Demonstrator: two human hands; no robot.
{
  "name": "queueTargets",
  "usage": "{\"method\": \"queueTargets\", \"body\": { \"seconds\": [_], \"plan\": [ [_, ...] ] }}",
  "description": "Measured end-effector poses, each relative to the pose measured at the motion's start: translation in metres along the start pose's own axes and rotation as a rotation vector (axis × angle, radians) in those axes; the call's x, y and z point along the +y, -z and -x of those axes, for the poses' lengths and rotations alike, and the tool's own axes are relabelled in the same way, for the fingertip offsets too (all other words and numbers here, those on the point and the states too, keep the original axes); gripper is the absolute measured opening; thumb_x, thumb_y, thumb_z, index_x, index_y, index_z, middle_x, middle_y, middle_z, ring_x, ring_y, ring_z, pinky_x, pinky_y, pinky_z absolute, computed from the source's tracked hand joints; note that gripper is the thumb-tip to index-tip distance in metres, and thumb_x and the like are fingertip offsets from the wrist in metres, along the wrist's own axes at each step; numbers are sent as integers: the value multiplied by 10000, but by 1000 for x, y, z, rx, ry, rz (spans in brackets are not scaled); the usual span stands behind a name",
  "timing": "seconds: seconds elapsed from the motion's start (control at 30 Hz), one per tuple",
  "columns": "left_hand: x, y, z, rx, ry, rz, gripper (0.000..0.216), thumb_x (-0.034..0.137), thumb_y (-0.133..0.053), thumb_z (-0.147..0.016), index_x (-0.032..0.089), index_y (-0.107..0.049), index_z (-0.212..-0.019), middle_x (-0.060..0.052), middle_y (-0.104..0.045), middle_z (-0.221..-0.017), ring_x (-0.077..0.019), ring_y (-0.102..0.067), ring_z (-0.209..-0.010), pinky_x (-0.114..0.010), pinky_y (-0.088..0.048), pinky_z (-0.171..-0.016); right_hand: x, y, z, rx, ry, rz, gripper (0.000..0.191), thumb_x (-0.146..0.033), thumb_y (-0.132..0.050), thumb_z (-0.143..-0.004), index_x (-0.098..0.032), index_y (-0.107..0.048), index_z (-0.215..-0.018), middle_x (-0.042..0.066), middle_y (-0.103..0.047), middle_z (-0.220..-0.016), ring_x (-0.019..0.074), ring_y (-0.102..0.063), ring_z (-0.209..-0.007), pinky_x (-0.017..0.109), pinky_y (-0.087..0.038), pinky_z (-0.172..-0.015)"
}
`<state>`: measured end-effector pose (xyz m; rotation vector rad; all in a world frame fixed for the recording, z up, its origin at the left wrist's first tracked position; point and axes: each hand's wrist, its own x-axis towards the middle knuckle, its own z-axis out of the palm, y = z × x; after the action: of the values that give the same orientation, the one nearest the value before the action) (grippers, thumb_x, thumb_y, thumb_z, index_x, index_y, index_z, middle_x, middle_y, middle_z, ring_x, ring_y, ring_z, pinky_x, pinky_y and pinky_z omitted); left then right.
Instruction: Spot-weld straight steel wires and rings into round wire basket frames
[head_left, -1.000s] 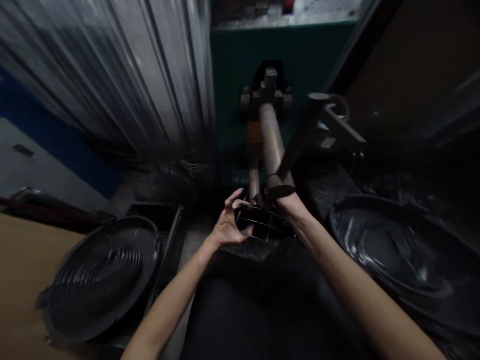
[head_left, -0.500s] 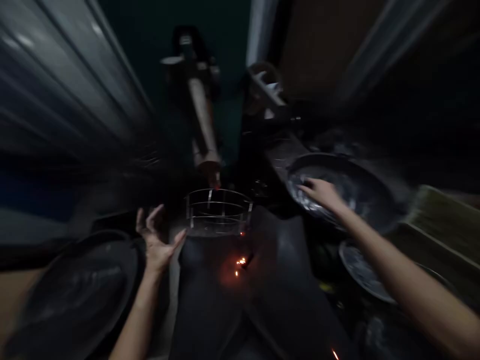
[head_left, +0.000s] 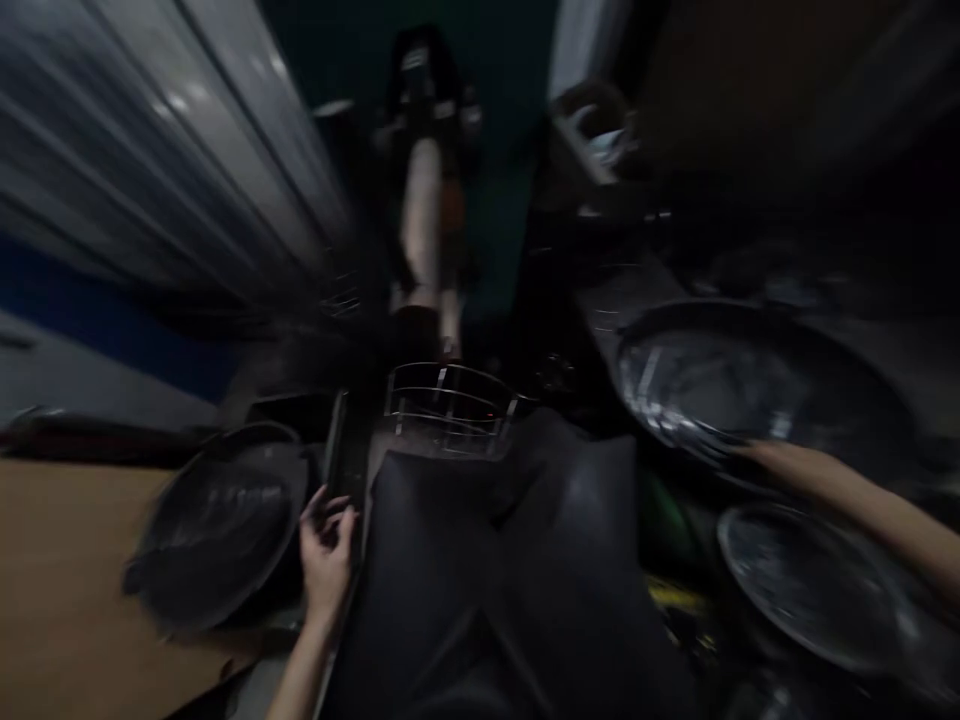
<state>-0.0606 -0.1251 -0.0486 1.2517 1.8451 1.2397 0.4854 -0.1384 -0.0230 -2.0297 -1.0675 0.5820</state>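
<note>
My left hand [head_left: 326,560] is raised beside the dark round basin [head_left: 225,530] on the left, its fingers loosely bent and apart, with nothing visible in them. My right hand [head_left: 765,455] reaches to the near rim of a wide dark basin [head_left: 840,390] on the right; shiny, pale contents show inside that I cannot make out. Shadow and blur hide the right fingertips. Between my hands a dark apron or cloth [head_left: 450,560] covers my lap. Just past it stands a round wire frame [head_left: 450,390].
A machine [head_left: 424,220] with a pale column points down towards the wire frame. A smaller round tray [head_left: 810,590] sits below the right basin. Ribbed metal sheeting [head_left: 247,130] runs up the left, and a small bin [head_left: 596,140] stands at the back.
The glowing sparks over the lap are gone. My left hand has lowered and its fingers have curled in. My right hand has shifted right and down, to the basin's near rim. The view has turned left.
</note>
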Motion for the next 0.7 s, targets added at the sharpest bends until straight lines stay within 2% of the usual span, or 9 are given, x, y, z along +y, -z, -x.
{"method": "queueTargets", "body": {
  "seconds": [0.07, 0.13, 0.2, 0.27, 0.4, 0.47, 0.53, 0.6, 0.7],
  "plan": [
    [9, -5, -3, 4, -47, -35, 562, 348, -643, -736, 257, -446, -1254, -15, -612, -974, -138, -621, -770, -310, -521, -772, 12, 22, -10, -194, -51, 60, 358, 149, -547, -593, -196, -627, -538, 10, -565, -602, 114, -507, -546, 279, -348, -628],
    [22, -16, -3, -10, -111, -90, 561, 354, -649, -726, 257, -467, -1248, -9, -628, -954, -161, -631, -787, -336, -526, -792, 20, 37, -17, -272, -18, 64, 356, 157, -571, -549, -186, -653, -599, 26, -596, -662, 126, -514, -589, 283, -338, -639],
    [43, -33, 3, -94, -167, -154, 487, 364, -625, -745, 244, -517, -1205, -12, -649, -924, -188, -642, -819, -355, -528, -806, 17, 44, -23, -202, 43, 54, 305, 112, -617, -561, -180, -642, -645, 10, -583, -656, 126, -486, -582, 279, -325, -629],
    [70, -59, 17, -320, -256, -171, 369, 358, -574, -788, 233, -577, -1135, -18, -671, -896, -202, -651, -835, -352, -533, -800, 1, 43, -28, -68, 86, 28, 240, 40, -653, -606, -177, -621, -702, -17, -548, -623, 118, -454, -567, 271, -312, -613],
    [141, -134, 54, -893, -555, 5, 342, 285, -461, -869, 238, -567, -1191, -57, -656, -1068, -203, -621, -985, -361, -502, -885, -75, 36, -31, 142, 55, -304, 52, -158, -596, -777, -167, -573, -823, -27, -524, -626, 90, -413, -525, 251, -292, -532],
    [177, -169, 72, -911, -636, 112, 395, 297, -465, -871, 220, -514, -1255, -94, -557, -1255, -237, -509, -1173, -427, -399, -1016, -124, 33, -24, 95, -60, -573, 52, -200, -503, -840, -171, -539, -815, -41, -482, -580, 65, -312, -431, 242, -230, -451],
    [205, -191, 86, -917, -642, 212, 457, 359, -514, -845, 192, -492, -1270, -125, -548, -1245, -267, -466, -1199, -468, -332, -1054, -169, 29, -11, -6, -126, -755, 105, -219, -468, -848, -185, -498, -754, -51, -424, -550, 47, -209, -385, 236, -154, -406],
    [219, -201, 92, -1045, -534, 300, 419, 408, -446, -880, 186, -517, -1229, -97, -642, -979, -220, -583, -964, -411, -435, -940, -202, 26, 3, -109, -93, -811, 187, -267, -530, -807, -199, -442, -656, -53, -363, -545, 32, -170, -379, 231, -117, -387],
    [212, -200, 91, -1162, -320, 402, 435, 452, -320, -922, 157, -591, -1093, -1, -529, -600, -108, -504, -552, -249, -474, -637, -223, 12, 21, -129, -3, -827, 318, -348, -661, -700, -204, -401, -588, -54, -307, -560, 20, -183, -392, 220, -162, -378]
  ]
}}
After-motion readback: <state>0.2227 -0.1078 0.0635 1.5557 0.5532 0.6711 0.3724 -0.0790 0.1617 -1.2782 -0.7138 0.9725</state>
